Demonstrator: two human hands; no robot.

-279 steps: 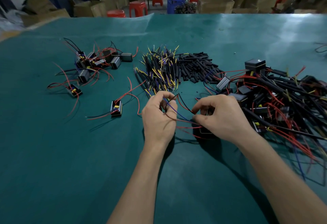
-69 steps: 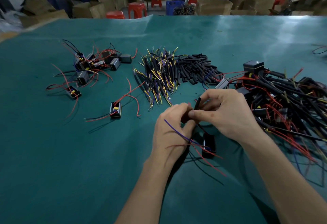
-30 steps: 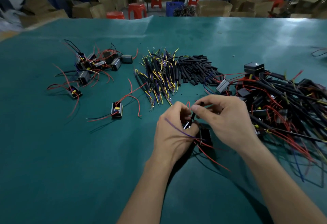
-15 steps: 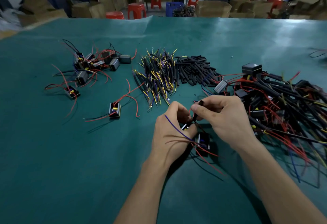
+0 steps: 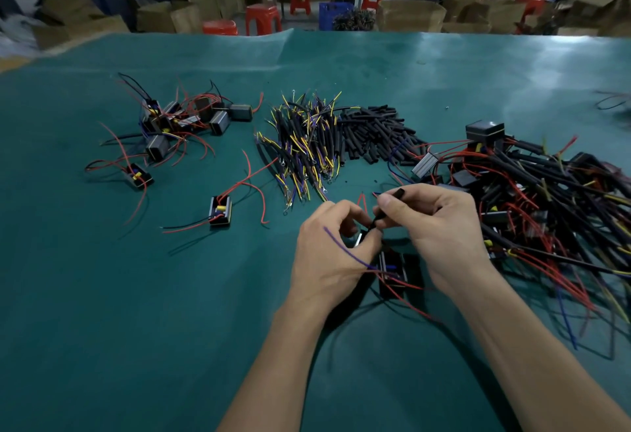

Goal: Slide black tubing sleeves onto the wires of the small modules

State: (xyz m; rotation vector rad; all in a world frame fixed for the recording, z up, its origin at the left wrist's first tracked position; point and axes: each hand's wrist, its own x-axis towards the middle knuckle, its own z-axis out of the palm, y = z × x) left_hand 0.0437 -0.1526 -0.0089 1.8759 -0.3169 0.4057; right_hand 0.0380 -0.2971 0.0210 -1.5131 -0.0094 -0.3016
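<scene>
At the near middle of the wide teal-covered surface (image 5: 102, 295), the two bare hands meet over a small black rectangular module (image 5: 392, 272) whose thin red and purple wires trail out across the cover. The right hand (image 5: 440, 226) pinches a short black tubing sleeve (image 5: 392, 201) between thumb and forefinger, the sleeve slanting from its upper end near the forefinger tip down toward the left hand. The left hand (image 5: 334, 254), fingers curled, pinches the wire at the sleeve's lower end; a purple wire (image 5: 345, 250) runs across the back of that hand to the module, which lies just below and between the two hands. Beyond the hands, a heap of loose black tubing sleeves (image 5: 372, 136) lies beside a bundle of sleeved yellow and purple leads (image 5: 304, 148). To the right sprawls a large tangle of modules with sleeved black, red and yellow wires (image 5: 532, 199). To the left, a single open-topped module with red and black wires (image 5: 220, 209) lies alone, and farther left a cluster of small grey and black modules with bare red wires (image 5: 177, 124) sits well apart from the hands. Red plastic stools (image 5: 263, 18) and brown cardboard boxes (image 5: 409, 14) stand beyond the far edge.
</scene>
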